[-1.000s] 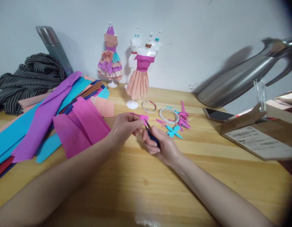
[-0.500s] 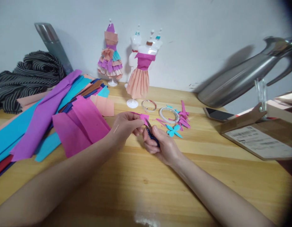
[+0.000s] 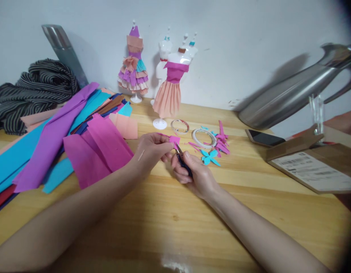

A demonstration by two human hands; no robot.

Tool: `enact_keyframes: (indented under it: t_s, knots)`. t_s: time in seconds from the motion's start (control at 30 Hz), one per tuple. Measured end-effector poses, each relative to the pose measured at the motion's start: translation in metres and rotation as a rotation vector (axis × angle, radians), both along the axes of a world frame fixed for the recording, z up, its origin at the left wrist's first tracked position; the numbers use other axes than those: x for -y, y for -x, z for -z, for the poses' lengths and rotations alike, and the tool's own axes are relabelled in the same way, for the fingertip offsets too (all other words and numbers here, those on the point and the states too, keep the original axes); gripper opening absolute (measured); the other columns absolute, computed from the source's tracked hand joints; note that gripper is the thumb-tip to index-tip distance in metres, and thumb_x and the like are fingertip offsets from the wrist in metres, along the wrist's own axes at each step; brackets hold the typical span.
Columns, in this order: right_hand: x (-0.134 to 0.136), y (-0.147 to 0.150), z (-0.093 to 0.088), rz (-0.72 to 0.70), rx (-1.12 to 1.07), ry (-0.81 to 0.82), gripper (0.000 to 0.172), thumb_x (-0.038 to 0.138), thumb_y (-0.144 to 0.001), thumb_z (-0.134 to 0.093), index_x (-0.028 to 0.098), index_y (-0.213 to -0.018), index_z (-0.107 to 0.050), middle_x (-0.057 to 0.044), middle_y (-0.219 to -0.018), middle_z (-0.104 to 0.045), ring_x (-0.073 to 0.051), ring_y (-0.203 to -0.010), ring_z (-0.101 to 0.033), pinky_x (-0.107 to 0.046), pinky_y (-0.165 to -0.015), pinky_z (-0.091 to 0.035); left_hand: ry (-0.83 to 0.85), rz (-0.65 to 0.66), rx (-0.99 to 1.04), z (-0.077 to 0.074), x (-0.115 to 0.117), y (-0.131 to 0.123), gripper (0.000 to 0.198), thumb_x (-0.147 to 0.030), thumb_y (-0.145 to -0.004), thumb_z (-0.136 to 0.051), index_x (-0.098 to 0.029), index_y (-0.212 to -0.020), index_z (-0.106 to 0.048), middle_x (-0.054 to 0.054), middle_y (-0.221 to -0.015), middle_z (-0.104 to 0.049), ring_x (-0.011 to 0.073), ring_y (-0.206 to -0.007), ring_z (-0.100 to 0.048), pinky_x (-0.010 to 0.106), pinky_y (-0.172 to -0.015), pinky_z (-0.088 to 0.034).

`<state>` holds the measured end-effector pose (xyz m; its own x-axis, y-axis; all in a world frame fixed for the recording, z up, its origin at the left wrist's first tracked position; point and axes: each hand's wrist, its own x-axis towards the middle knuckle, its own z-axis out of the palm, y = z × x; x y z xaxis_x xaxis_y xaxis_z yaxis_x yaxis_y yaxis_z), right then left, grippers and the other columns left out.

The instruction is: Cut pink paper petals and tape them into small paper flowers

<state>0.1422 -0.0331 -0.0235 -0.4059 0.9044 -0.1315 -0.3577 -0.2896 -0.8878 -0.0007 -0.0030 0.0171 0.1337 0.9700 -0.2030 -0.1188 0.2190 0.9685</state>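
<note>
My left hand pinches a small piece of pink crepe paper between thumb and fingers. In my right hand is a pair of dark-handled scissors, its blades pointing up and left at the paper's lower edge. Just right of the scissors lies a turquoise paper flower. Beyond it are a roll of white tape and pink paper scraps. A clear tape ring rests behind the held paper. Further back stands a small mannequin in a magenta top and pleated peach skirt.
Folded crepe paper strips cover the table's left side, with a striped cloth and a bottle behind. Another dressed mannequin stands near the wall. At right are a steel jug, a phone and a cardboard box.
The view has shifted very slightly. Both hands keep their hold on the pink paper and the scissors, with almost no visible movement.
</note>
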Motion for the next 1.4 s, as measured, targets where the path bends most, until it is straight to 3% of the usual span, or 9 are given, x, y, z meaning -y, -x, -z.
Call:
enact_keyframes:
  t_s: [1.4]
  knots:
    - [0.0019, 0.0026, -0.0021, 0.051, 0.117, 0.016, 0.046, 0.060, -0.075, -0.062, 0.016, -0.066, -0.053, 0.010, -0.048, -0.020, -0.004, -0.041, -0.013, -0.020, -0.039, -0.007, -0.009, -0.046, -0.037, -0.0035, 0.0016, -0.0002, 0.014, -0.013, -0.064, -0.063, -0.013, -0.054, -0.053, -0.002, -0.044, -0.054, 0.0057, -0.039, -0.048, 0.018, -0.043, -0.040]
